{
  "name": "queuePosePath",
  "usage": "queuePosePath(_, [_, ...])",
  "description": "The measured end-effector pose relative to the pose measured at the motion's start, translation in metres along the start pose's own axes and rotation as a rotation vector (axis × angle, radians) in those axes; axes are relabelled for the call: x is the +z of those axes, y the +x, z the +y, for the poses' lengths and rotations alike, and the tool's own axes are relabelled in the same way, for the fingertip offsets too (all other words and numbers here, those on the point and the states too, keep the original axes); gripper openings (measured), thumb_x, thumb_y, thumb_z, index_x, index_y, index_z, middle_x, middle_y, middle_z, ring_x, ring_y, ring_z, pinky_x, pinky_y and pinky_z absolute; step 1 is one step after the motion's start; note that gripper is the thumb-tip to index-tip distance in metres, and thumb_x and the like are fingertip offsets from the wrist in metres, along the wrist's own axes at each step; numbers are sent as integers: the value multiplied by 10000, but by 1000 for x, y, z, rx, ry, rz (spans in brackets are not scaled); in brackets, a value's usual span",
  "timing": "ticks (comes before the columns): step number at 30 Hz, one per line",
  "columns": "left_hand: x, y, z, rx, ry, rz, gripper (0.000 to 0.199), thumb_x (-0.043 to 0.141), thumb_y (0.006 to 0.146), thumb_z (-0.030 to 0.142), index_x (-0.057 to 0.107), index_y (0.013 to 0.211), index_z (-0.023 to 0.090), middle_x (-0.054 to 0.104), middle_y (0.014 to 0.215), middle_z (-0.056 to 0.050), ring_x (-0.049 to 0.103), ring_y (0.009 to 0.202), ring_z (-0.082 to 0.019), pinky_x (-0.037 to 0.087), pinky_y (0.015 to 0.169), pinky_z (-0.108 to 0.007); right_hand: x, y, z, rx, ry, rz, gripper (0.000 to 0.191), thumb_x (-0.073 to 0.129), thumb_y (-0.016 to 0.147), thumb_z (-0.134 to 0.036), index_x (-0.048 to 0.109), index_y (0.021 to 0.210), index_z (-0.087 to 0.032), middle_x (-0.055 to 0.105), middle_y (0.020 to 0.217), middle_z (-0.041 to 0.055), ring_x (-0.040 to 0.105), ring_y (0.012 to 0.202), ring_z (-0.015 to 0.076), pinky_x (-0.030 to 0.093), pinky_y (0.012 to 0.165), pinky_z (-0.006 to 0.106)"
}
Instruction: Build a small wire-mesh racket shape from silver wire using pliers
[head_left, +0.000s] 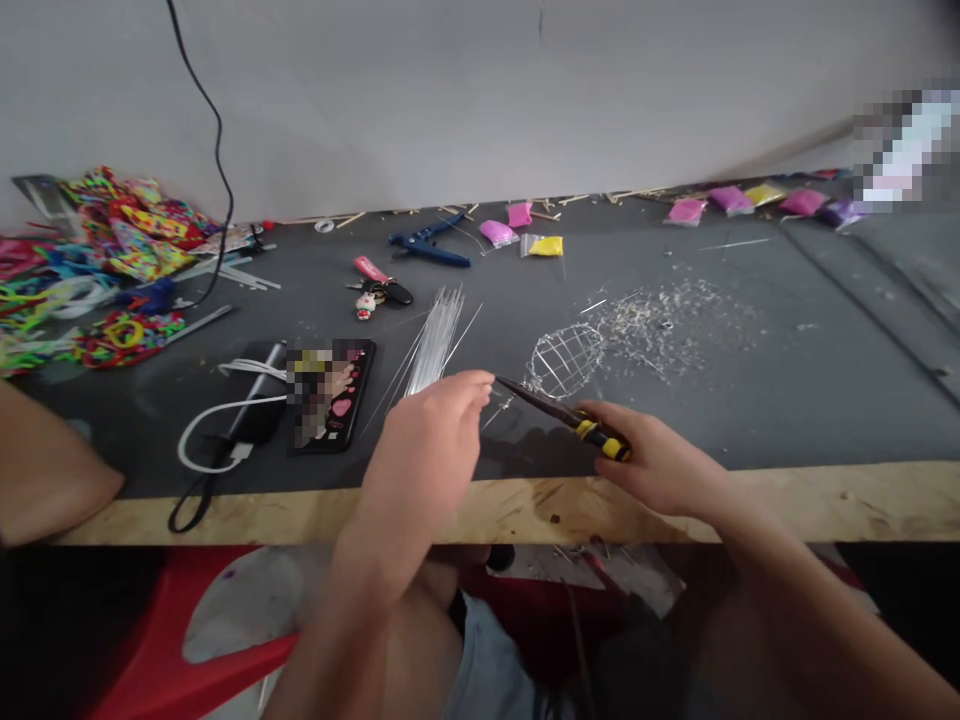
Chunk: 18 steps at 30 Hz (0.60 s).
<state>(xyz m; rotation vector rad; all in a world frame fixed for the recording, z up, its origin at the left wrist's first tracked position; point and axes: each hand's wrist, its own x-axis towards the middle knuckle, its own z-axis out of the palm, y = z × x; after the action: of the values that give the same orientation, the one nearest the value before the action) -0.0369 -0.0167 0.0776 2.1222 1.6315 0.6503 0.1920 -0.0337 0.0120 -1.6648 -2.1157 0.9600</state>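
Note:
My right hand [660, 455] is closed round the handles of a pair of long-nose pliers [551, 405] with yellow and black grips. The pliers' tip points left and reaches the fingertips of my left hand [435, 430]. Those left fingers are pressed together above the table's front part; whatever is between them is too small or hidden to make out. Just beyond the pliers lies a leaf-shaped wire mesh [568, 360], with twisted wire ends at its near side. A bundle of straight silvery wires [436, 340] lies behind my left hand, which covers its near end.
Wire clippings [667, 325] spread right of the mesh. Blue-handled cutters [431, 243], keys [379, 290] and small coloured packets [544, 246] lie farther back. Left are a phone [352, 395], a white cable [187, 430] and colourful craft pieces [142, 230]. Another person's arm [52, 465] rests at left.

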Motion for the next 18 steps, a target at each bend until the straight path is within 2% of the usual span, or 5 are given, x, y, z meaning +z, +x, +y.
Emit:
queuePosePath(4, [19,-7,17,53,70,154,302,385,858,113,608,1059,148,694,941,-89,643,823,-184,512,745,-318,10,2,-13,14,64,14,553,495,681,-145,497,1233,-170,597,1184,103,571,1039,256,438,870,369])
queuePosePath(8, [40,-10,26,78,-55,302,295,381,871,116,575,1093,123,687,973,-98,646,824,-163,528,756,-306,20,7,-20,10,182,75,500,485,663,-118,536,1153,-205,633,1082,72,593,943,230,457,796,343])
queuePosePath(12, [49,-9,32,2,-395,339,275,415,886,199,567,1113,160,668,1049,-83,642,831,-143,532,759,-282,27,12,-20,23,304,127,511,474,676,-122,507,1179,-205,637,1044,60,593,863,201,453,757,321])
queuePosePath(18, [59,1,36,-205,-933,350,207,515,852,315,614,957,165,677,872,-46,630,647,-100,534,601,-225,34,14,-21,19,369,170,534,485,675,-135,489,1206,-191,609,1079,67,561,889,198,433,779,317])
